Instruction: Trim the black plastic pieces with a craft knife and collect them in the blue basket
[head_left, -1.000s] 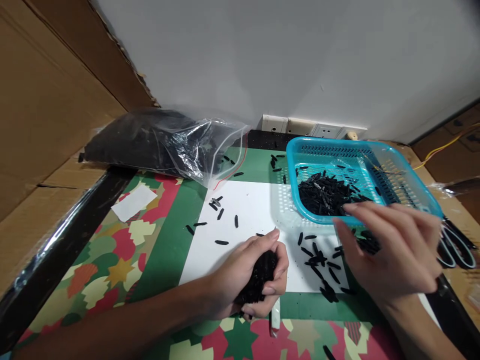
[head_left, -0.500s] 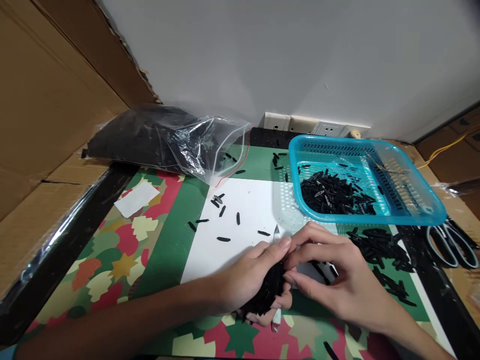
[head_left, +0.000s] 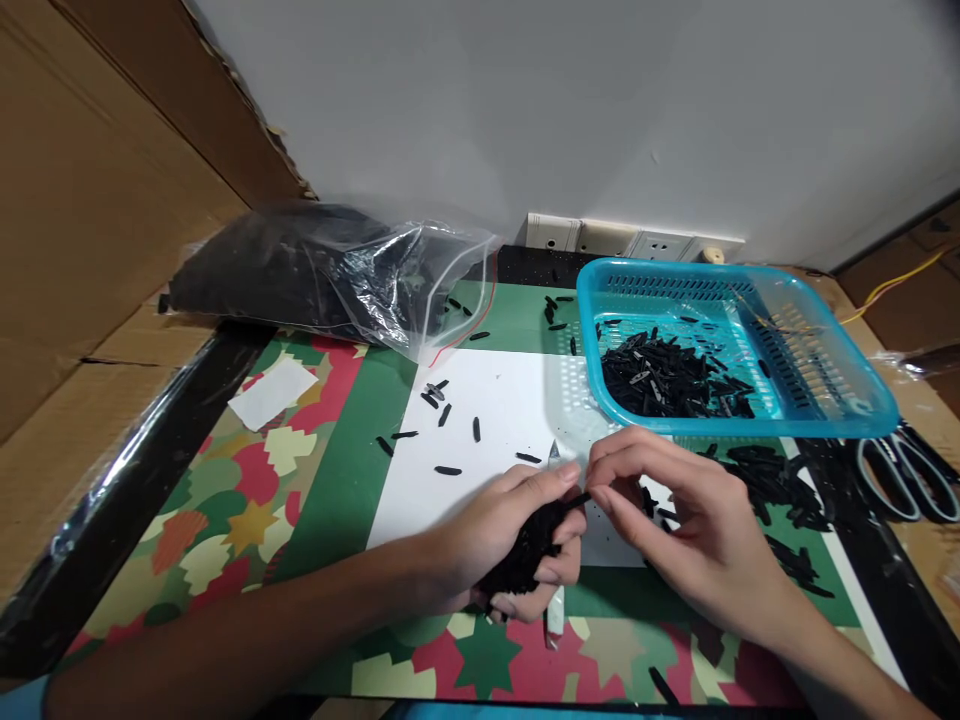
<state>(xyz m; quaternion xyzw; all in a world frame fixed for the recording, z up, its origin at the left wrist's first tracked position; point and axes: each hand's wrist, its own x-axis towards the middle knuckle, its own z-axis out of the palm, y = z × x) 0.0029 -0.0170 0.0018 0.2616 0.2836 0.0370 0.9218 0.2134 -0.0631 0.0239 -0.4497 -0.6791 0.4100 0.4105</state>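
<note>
My left hand (head_left: 480, 525) is closed around a handful of small black oblong pieces (head_left: 525, 560), its thumb on top and its fingers curled beneath. Just to the right, my right hand (head_left: 686, 525) pinches one slim black piece (head_left: 576, 502) between thumb and fingertips; its other end touches the handful. What exactly these pieces are cannot be made out. Under my left hand lies a slim whitish tool (head_left: 555, 612) with a pointed grey tip, mostly hidden. Several loose black pieces (head_left: 448, 470) are scattered over the white sheet (head_left: 517, 400).
A blue basket (head_left: 750, 428) with a heap of black pieces (head_left: 664, 375) and several wooden sticks stands at the back right. Scissors (head_left: 889, 478) lie beyond more black pieces (head_left: 780, 480). A clear zip bag (head_left: 315, 270) full of black material rests at the back left, near a white paper scrap (head_left: 274, 393).
My right hand has drawn slightly right, away from my left, and the slim black piece now shows between them. My left hand still holds the handful. The view has shifted slightly.
</note>
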